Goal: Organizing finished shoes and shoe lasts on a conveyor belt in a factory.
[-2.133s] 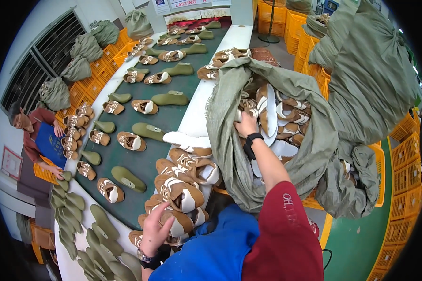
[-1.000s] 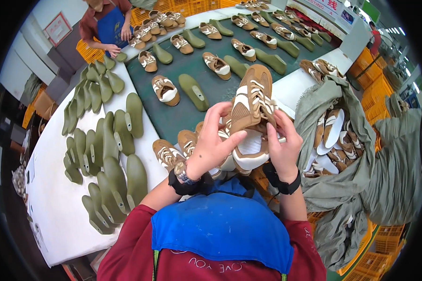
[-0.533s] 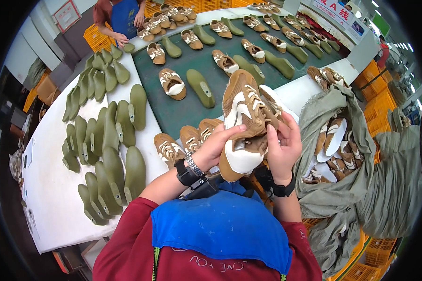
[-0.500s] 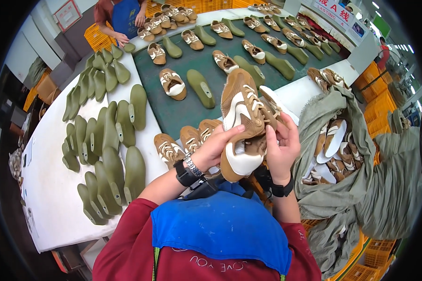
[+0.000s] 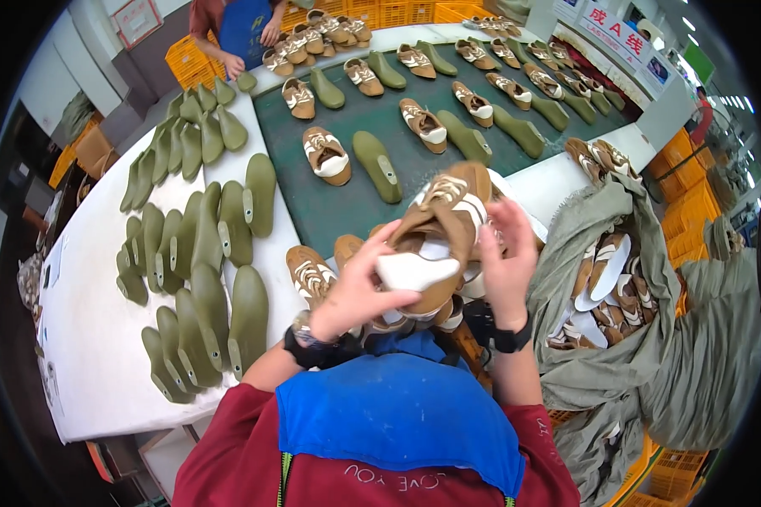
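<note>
The shoe [image 5: 431, 245] has tipped further since the earlier frame, its long axis now slanting from lower left to upper right, white toe toward the person. The left hand [image 5: 355, 291] grips the toe end, fingers curled; the right hand [image 5: 503, 262] clasps the heel side (above the desk [image 5: 101, 338]).

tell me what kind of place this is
Most likely a shoe factory assembly line. Both hands hold a brown and white shoe upper, green shoe lasts crowd the white table, and uppers paired with lasts sit along the green belt.
</note>
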Demonstrator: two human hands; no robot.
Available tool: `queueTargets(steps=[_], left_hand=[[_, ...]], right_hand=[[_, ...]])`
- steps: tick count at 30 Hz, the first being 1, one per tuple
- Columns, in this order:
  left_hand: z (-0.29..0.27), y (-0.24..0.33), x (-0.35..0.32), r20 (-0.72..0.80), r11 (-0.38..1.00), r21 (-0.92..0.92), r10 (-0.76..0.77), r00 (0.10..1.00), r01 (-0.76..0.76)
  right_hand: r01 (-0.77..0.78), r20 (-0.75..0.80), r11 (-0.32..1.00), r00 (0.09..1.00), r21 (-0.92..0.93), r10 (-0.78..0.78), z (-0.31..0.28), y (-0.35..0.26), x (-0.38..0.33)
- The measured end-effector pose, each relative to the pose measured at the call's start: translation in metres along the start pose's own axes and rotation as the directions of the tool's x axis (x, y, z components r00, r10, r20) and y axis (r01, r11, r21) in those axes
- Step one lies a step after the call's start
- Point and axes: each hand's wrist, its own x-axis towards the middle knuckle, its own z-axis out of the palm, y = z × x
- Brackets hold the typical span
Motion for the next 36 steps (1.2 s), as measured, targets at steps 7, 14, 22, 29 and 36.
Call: queueTargets(steps=[7,14,22,29,36], left_hand=[[-0.040,-0.010,-0.021,0.136,0.314,-0.927,-0.230,0.964,0.206],[-0.060,-0.014,-0.023,0.007,0.720,-0.607,-0.419,0.908,0.337],[-0.050,0.018,-0.023,0.016,0.796,-0.530,-0.335,0.942,0.292],[-0.033,0.009,-0.026,0.090,0.842,-0.458,-0.277,0.957,0.287],[-0.039,0.030,-0.031,0.169,0.896,-0.296,-0.293,0.941,0.332]], right_hand=[[-0.418,0.307,0.637,0.908,0.647,0.285,-0.038,0.025,0.043],[-0.454,0.200,0.774,0.891,0.440,0.408,-0.040,0.026,0.035],[-0.522,0.308,0.605,0.850,0.601,0.427,-0.041,0.020,0.035],[-0.435,0.268,0.480,0.886,0.762,0.378,-0.054,0.030,0.036],[-0.447,0.262,0.572,0.888,0.688,0.378,-0.053,0.043,0.042]])
